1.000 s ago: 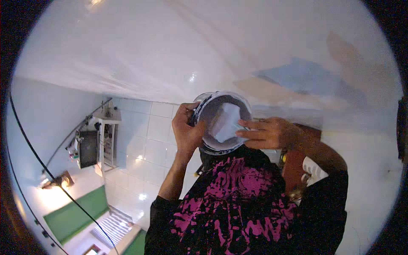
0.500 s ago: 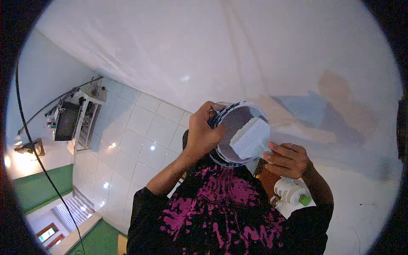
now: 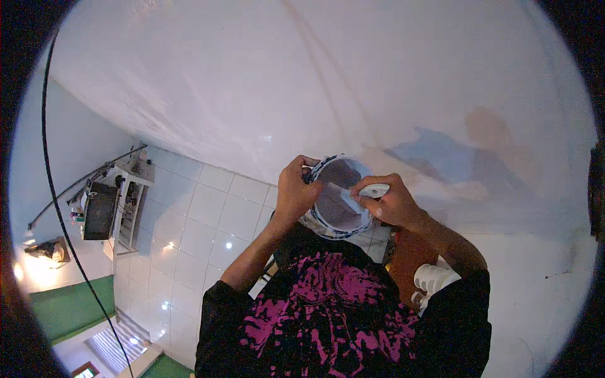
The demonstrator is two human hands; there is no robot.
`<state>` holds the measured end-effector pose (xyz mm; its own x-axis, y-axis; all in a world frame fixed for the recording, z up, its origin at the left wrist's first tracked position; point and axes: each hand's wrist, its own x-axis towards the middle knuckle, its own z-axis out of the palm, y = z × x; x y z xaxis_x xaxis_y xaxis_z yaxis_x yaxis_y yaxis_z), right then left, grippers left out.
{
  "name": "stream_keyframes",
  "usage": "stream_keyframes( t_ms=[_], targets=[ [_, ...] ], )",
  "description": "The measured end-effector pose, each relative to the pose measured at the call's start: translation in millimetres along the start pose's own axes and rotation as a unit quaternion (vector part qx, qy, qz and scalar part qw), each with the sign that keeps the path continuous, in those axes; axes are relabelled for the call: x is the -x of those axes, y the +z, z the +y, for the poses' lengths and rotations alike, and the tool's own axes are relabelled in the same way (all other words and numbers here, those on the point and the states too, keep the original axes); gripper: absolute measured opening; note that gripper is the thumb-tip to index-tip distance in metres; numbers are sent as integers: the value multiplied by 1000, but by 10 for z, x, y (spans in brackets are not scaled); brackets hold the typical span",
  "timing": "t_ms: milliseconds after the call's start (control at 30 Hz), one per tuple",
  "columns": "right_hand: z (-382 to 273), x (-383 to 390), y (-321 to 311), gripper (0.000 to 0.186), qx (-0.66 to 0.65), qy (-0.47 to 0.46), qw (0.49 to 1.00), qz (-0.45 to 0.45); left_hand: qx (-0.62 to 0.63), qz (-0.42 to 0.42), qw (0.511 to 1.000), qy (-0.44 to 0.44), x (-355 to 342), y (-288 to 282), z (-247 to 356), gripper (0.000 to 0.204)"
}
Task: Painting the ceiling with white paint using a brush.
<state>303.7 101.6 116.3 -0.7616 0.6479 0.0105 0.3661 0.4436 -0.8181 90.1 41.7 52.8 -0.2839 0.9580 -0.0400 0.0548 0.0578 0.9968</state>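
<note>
A round paint bucket [image 3: 334, 234] with a paint-smeared rim is held in front of my chest. My left hand [image 3: 295, 192] is closed on its left edge, thumb over the rim. Greyish paint [image 3: 343, 218] shows inside, though how deep it is I cannot tell. My right hand [image 3: 394, 205] grips a wide flat paintbrush [image 3: 376, 189] by its pale handle, which points up to the right. The brush's head reaches down into the bucket, and its lower end is partly hidden by the dim interior.
A pale wall [image 3: 208, 82] rises close in front. Beyond the bucket's left lies a white tiled floor [image 3: 201, 214] with a white rack [image 3: 129, 214]. A black cable [image 3: 60, 208] hangs at left. White containers [image 3: 432, 277] stand by my right elbow on a brown surface [image 3: 406, 261].
The paintbrush has gone from above the bucket's rim down into it, and its handle has tipped upward. My right hand has moved left and up; the bucket has shifted slightly left.
</note>
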Motion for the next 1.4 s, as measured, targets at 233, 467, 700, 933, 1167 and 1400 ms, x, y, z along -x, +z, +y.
stream_keyframes(
  t_ms=[233, 467, 700, 933, 1167, 1400],
  targets=[
    [114, -257, 236, 17, 17, 41, 995, -93, -3, 21, 1000, 4, -32, -31, -65, 31],
    [142, -498, 424, 18, 87, -123, 988, -27, -35, 46, 998, -13, -71, -100, -209, 30],
    [164, -643, 512, 25, 151, -158, 976, -12, 19, 57, 998, -1, -186, -168, -464, 29],
    [48, -665, 607, 25, 147, -163, 975, 20, 30, 60, 998, -17, -180, -233, -411, 30],
    [119, -594, 494, 21, 36, -101, 994, -35, -1, 55, 998, -3, -107, -206, -272, 32],
    [-51, -535, 334, 21, -8, 20, 996, -90, -7, 42, 999, -14, -118, -146, -317, 32]
  ],
)
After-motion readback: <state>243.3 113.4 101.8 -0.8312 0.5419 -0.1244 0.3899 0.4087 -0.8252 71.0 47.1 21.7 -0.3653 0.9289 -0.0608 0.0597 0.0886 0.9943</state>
